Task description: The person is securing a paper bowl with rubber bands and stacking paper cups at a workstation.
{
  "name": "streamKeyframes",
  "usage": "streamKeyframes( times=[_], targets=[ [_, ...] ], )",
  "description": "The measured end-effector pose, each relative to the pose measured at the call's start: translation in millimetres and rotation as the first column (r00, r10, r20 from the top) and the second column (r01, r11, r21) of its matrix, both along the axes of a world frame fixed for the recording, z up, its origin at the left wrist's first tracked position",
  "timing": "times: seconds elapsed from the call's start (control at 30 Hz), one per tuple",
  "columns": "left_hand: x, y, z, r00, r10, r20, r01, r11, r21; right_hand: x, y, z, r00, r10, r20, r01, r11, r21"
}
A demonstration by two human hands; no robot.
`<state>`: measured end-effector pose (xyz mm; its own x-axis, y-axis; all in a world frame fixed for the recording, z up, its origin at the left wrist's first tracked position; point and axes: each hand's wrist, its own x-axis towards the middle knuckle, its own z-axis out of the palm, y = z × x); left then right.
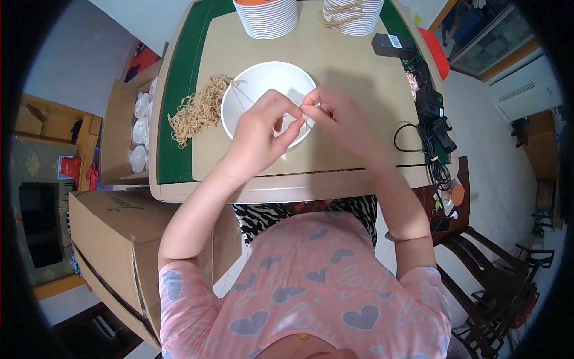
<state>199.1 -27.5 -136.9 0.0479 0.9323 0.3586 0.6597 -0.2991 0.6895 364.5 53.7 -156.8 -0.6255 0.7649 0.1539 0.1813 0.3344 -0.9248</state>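
My left hand (263,128) and my right hand (338,119) meet above the right side of a white bowl (263,75). Thumb and fingertips are pinched on both hands, and a thin strand of beige twine (307,124) shows between them. The right hand is slightly blurred; how the strand runs through the fingers is hard to see. Just left of the bowl lies a loose, curly heap of the same twine (200,110), with a strand reaching over the bowl's rim.
Two stacks of white bowls (269,21) stand at the table's far edge, the right stack (362,18) with twine around it. Black adapters and cables (430,105) line the right edge. Cardboard boxes (122,221) stand at the left, one holding wrapped white items (140,128).
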Motion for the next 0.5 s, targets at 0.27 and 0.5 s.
streamKeyframes(
  times=[0.27,0.5],
  targets=[
    [-11,3,9,0.696,0.294,0.655,0.246,0.759,-0.603,-19,-45,-19,0.903,-0.270,-0.334,0.181,0.944,-0.275],
    [-12,6,13,0.633,0.331,0.700,0.327,0.705,-0.629,-31,-59,-35,0.792,-0.401,-0.460,0.456,0.890,0.009]
  ],
)
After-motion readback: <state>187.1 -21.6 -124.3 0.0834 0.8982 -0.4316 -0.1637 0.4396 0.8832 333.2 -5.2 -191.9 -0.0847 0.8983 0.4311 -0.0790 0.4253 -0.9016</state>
